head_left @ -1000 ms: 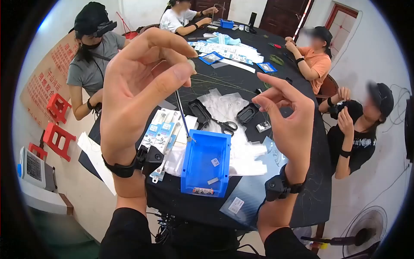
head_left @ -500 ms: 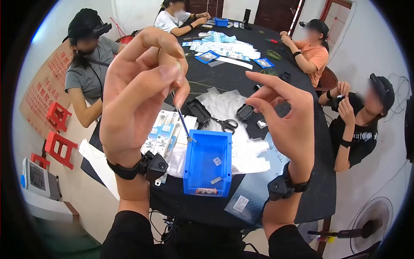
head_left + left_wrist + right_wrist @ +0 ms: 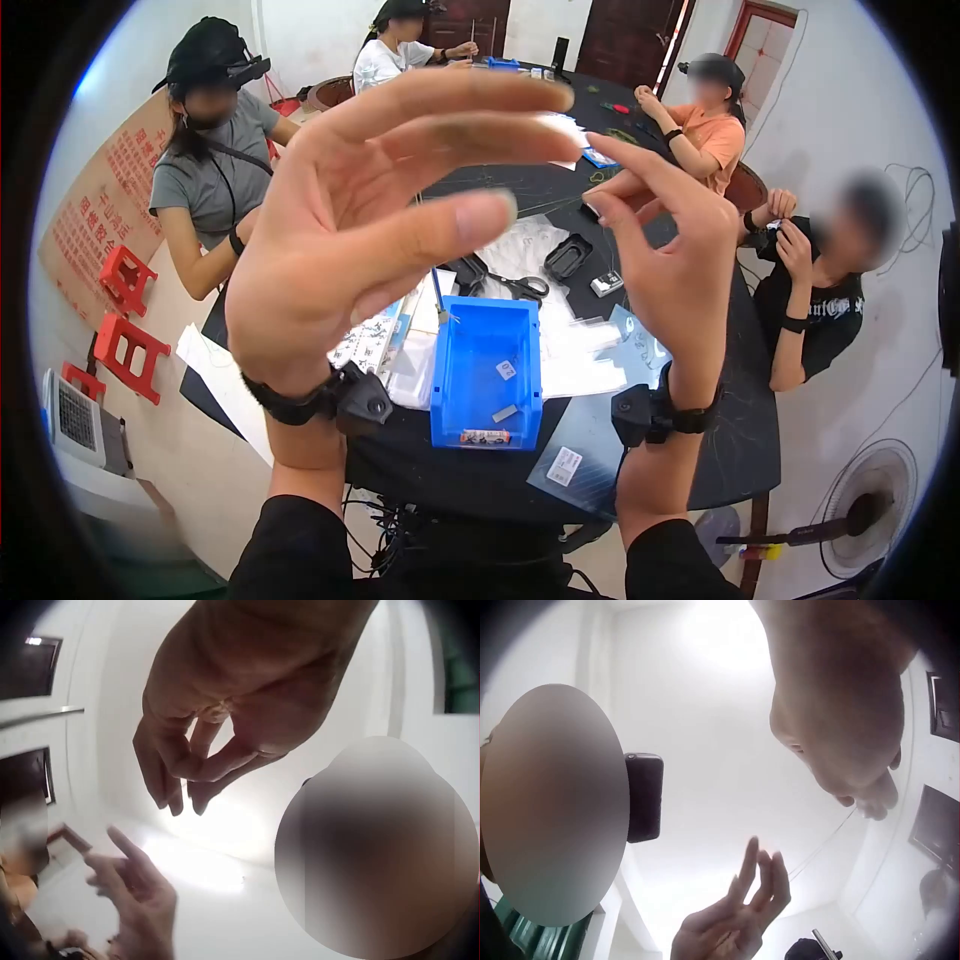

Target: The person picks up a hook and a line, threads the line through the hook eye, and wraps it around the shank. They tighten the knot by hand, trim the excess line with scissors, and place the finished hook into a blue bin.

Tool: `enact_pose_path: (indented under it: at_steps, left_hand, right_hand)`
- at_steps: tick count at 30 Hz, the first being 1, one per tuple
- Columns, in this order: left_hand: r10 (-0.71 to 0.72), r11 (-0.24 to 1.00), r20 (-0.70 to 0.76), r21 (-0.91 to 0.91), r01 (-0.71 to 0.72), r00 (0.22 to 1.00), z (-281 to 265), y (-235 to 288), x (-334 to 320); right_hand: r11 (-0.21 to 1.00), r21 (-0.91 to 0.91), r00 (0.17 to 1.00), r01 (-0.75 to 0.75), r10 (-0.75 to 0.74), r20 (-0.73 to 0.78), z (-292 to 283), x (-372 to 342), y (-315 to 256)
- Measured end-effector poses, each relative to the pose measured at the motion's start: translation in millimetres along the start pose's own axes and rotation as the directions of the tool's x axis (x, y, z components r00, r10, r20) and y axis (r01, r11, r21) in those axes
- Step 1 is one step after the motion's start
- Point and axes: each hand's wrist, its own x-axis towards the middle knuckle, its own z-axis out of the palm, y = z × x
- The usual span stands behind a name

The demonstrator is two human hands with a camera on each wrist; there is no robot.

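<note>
In front of the head camera I raise my left hand (image 3: 350,220), thumb held apart from its long, gently bent upper fingers. My right hand (image 3: 675,240) faces it, thumb and fingertips brought together on a thin line. In the right wrist view, this thin line (image 3: 823,846) runs straight from the right fingertips (image 3: 870,808) to the left hand's fingers. I cannot tell whether the left hand's lower fingers grip it. Beneath my hands stands a blue plastic bin (image 3: 487,300) with small labels inside. A slim rod (image 3: 437,287) rises at its back left corner, partly behind the left hand.
Scissors (image 3: 524,287), a black tray (image 3: 569,257) and clear plastic bags (image 3: 585,345) lie on the black-covered table (image 3: 400,470). Printed packs (image 3: 370,345) lie left of the bin. Several people sit round the table; a fan (image 3: 860,510) stands at the right.
My left hand's thumb and upper fingers have spread apart, and its fingertips have moved right, closer to my right hand. The right hand keeps its pinch with little movement.
</note>
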Motion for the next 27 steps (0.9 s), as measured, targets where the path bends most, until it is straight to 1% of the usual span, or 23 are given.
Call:
enact_pose_path:
  at_steps: [1,2,3,4,5,6,7,8,9,11,13,15,16,17,19,20,22,23,24,25,26,27]
  left_hand:
    - [0.03,0.983,-0.039,-0.178,-0.036,0.999,5.1,1.1,0.1]
    - [0.053,0.934,-0.082,-0.35,-0.079,0.995,9.3,1.8,0.4]
    - [0.174,0.891,-0.012,-0.424,-0.162,0.985,2.2,-6.1,3.0]
    - [0.294,0.829,0.06,-0.513,-0.223,0.954,-4.1,-13.2,6.2]
    - [0.406,0.756,0.13,-0.604,-0.253,0.905,-8.1,-18.2,10.9]
    - [0.459,0.883,0.055,-0.141,-0.448,0.887,-13.8,-13.6,10.1]
    - [0.511,0.85,0.073,0.103,-0.516,0.856,-20.6,-10.8,11.4]
    - [0.562,0.752,0.091,0.357,-0.554,0.822,-27.4,-8.1,12.9]
    - [0.61,0.609,0.109,0.569,-0.552,0.785,-34.3,-5.3,14.3]
    - [0.542,0.378,0.296,0.75,-0.544,0.786,-43.8,2.5,14.9]
    - [0.485,0.241,0.378,0.809,-0.536,0.789,-40.5,-1.1,12.7]
    - [0.462,0.31,0.365,0.787,-0.533,0.808,-22.0,-12.7,5.9]
    - [0.455,0.334,0.362,0.778,-0.532,0.814,-9.0,-14.6,5.2]
    - [0.378,0.575,0.395,0.609,-0.546,0.838,13.4,-9.9,10.2]
    - [0.309,0.774,0.447,0.395,-0.495,0.839,28.3,-5.9,1.5]
    - [0.198,0.902,0.319,0.311,-0.3,0.927,27.9,-5.5,-9.7]
    - [0.154,0.981,0.239,0.076,-0.177,0.959,27.7,-13.3,-9.7]
    - [0.132,0.991,0.198,-0.05,-0.124,0.971,27.7,-17.0,-9.6]
    - [0.223,0.974,0.083,0.018,-0.226,0.971,26.3,-24.4,-7.1]
    - [0.243,0.97,0.112,-0.02,-0.242,0.963,23.5,-21.7,-2.1]
    - [0.262,0.965,0.141,-0.059,-0.257,0.955,20.6,-19.0,3.0]
    - [0.281,0.958,0.17,-0.098,-0.268,0.944,17.7,-16.4,8.0]
  right_hand:
    - [1.0,-0.003,1.0,0.004,-0.004,0.001,0.2,-0.3,-3.2]
    - [0.999,0.029,0.997,-0.027,0.025,0.077,0.4,-0.5,-7.9]
    - [0.997,0.054,0.987,-0.06,0.052,0.15,-1.1,0.1,-10.3]
    - [0.986,0.167,0.98,-0.018,-0.016,0.2,0.0,1.3,-6.3]
    - [0.987,0.158,0.98,-0.014,-0.018,0.198,-1.4,0.3,-7.7]
    - [0.946,0.322,0.973,-0.031,-0.044,0.226,-1.6,-0.4,-12.7]
    - [0.88,0.473,0.966,-0.054,-0.073,0.246,-4.4,0.6,-16.5]
    - [0.887,0.459,0.967,-0.054,-0.068,0.244,-9.8,1.5,-17.5]
    - [0.834,0.551,0.966,-0.031,-0.116,0.231,-15.0,2.2,-18.5]
    - [0.696,0.718,0.959,0.011,-0.211,0.189,-23.1,4.6,-20.2]
    - [0.51,0.859,0.946,0.046,-0.299,0.127,-26.6,7.0,-20.7]
    - [0.406,0.912,0.938,0.063,-0.336,0.085,-29.0,7.7,-15.9]
    - [0.295,0.954,0.968,0.046,-0.25,0.031,-31.1,6.3,-9.3]
    - [0.31,0.949,0.983,0.061,-0.183,-0.003,-30.8,7.0,-11.6]
    - [0.345,0.935,0.996,0.083,-0.046,-0.071,-30.1,8.3,-16.2]
    - [0.358,0.933,0.999,0.044,0.002,-0.048,-30.1,6.9,-13.4]
    - [0.336,0.941,0.999,0.022,0.029,-0.033,-26.8,5.6,-5.6]
    - [0.325,0.946,0.999,0.011,0.042,-0.026,-25.2,6.3,-3.9]
    - [0.477,0.877,0.998,-0.051,0.063,0.023,-24.4,5.3,-6.7]
    - [0.613,0.782,0.994,-0.111,0.089,0.072,-21.8,6.3,-10.1]
    - [0.655,0.752,0.997,-0.075,0.048,0.058,-15.4,6.5,-6.9]
    - [0.651,0.756,0.997,-0.073,0.045,0.057,-15.3,5.9,-8.6]
